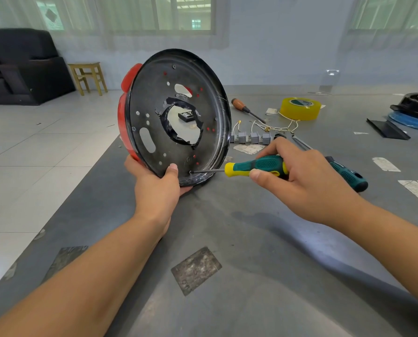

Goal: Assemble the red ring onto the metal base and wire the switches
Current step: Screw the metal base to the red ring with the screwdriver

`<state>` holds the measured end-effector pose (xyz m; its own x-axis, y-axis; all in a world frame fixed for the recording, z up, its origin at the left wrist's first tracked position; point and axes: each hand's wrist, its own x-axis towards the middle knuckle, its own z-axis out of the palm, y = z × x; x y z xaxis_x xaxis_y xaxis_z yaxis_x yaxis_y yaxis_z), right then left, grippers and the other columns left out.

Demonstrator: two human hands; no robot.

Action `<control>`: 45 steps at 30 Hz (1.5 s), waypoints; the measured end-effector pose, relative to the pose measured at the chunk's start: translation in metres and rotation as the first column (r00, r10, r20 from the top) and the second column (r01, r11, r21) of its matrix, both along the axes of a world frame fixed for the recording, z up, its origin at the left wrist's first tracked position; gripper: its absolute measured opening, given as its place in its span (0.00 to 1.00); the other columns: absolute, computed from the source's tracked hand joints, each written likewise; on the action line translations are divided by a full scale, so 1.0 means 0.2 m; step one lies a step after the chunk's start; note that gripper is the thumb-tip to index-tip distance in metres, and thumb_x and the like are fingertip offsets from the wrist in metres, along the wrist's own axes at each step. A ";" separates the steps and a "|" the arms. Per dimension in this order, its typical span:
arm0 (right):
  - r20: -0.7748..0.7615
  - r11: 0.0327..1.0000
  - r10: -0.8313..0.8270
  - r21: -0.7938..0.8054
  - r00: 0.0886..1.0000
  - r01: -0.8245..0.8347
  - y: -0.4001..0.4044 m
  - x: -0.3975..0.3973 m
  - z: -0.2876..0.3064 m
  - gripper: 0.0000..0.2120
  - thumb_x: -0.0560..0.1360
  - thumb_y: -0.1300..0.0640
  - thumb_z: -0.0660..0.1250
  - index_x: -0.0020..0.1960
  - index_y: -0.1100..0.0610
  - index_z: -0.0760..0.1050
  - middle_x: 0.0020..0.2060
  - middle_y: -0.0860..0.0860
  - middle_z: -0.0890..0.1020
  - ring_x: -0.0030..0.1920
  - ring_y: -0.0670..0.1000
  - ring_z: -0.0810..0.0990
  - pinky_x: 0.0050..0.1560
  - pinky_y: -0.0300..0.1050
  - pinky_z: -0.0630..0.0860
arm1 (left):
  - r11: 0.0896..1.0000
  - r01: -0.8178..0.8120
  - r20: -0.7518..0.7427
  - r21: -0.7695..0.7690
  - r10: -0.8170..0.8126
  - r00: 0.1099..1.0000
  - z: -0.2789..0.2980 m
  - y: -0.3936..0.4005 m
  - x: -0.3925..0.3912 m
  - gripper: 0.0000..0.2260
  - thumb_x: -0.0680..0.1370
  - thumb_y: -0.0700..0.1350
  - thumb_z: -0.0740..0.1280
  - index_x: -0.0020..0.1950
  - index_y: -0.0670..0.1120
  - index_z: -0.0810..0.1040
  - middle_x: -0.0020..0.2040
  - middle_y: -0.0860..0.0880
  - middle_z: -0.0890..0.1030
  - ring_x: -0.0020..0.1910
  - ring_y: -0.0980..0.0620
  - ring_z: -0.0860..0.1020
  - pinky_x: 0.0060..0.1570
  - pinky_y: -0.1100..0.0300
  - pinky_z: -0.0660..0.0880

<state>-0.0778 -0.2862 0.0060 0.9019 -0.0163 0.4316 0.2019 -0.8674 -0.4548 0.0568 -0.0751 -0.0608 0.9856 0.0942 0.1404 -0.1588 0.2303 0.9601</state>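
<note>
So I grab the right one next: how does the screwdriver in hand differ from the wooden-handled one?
The green-and-yellow screwdriver is gripped by the right hand, tip at the metal base; the wooden-handled screwdriver lies untouched on the table. Both have slim metal shafts.

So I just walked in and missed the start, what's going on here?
A person is screwing the red ring to the metal base. The left hand holds the base upright on the table; the right hand drives a green-and-yellow screwdriver into a hole near its bottom rim. The grey switches lie unwired behind.
</note>
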 end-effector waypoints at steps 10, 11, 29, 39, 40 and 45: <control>0.026 1.000 0.015 0.024 1.000 -0.015 0.00 -0.01 0.01 0.13 0.77 0.39 0.65 0.56 0.45 0.72 0.33 0.47 0.80 0.33 0.48 0.79 0.32 0.46 0.76 | 0.998 -0.048 0.004 -0.034 0.049 0.999 0.00 0.00 0.00 0.23 0.83 0.35 0.65 0.70 0.55 0.60 0.61 0.62 0.73 0.57 0.58 0.80 0.43 0.54 0.85; 0.077 0.996 -0.007 0.088 0.997 0.000 -0.02 -0.01 0.03 0.11 0.77 0.39 0.66 0.55 0.43 0.73 0.33 0.47 0.81 0.31 0.48 0.80 0.31 0.46 0.77 | 0.998 -0.053 0.003 -0.034 0.053 0.999 0.00 0.00 0.01 0.23 0.83 0.36 0.66 0.70 0.55 0.60 0.60 0.62 0.73 0.58 0.57 0.80 0.43 0.53 0.85; 0.079 0.550 -0.752 -0.472 0.655 0.689 -0.35 0.06 0.00 0.13 0.77 0.44 0.62 0.48 0.55 0.68 0.31 0.52 0.66 0.36 0.61 0.71 0.36 0.47 0.66 | 1.000 0.006 0.059 0.027 -0.008 0.998 0.00 0.01 0.00 0.26 0.81 0.39 0.70 0.69 0.56 0.60 0.60 0.64 0.74 0.60 0.57 0.80 0.46 0.51 0.86; -0.129 0.575 -0.753 -0.604 0.645 0.552 -0.32 0.12 -0.11 0.18 0.77 0.52 0.64 0.33 0.53 0.60 0.32 0.50 0.65 0.38 0.58 0.70 0.37 0.45 0.66 | 0.990 0.143 0.132 0.014 -0.143 0.981 0.03 0.00 -0.04 0.28 0.77 0.40 0.77 0.59 0.64 0.63 0.61 0.62 0.75 0.54 0.64 0.83 0.50 0.50 0.85; -0.132 0.568 -0.761 -0.609 0.635 0.554 -0.32 0.13 -0.12 0.17 0.77 0.51 0.64 0.34 0.53 0.61 0.32 0.50 0.65 0.38 0.58 0.70 0.37 0.44 0.66 | 0.985 0.170 0.137 0.009 -0.169 0.976 0.03 0.00 -0.04 0.29 0.77 0.40 0.78 0.59 0.64 0.63 0.63 0.62 0.75 0.55 0.64 0.83 0.51 0.49 0.85; -0.049 0.523 -0.766 -0.628 0.641 0.577 -0.31 0.12 -0.13 0.17 0.79 0.42 0.63 0.54 0.55 0.78 0.44 0.52 0.75 0.49 0.59 0.76 0.42 0.48 0.70 | 0.932 0.362 0.136 -0.029 -0.355 0.925 0.05 0.02 -0.06 0.35 0.66 0.48 0.82 0.62 0.63 0.64 0.68 0.54 0.76 0.62 0.54 0.83 0.53 0.47 0.85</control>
<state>-0.0544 -0.3479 -0.0199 0.7871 -0.5380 0.3015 -0.6013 -0.7782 0.1810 0.0452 -0.0721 -0.0517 0.9293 -0.2511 0.2708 -0.1757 0.3445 0.9222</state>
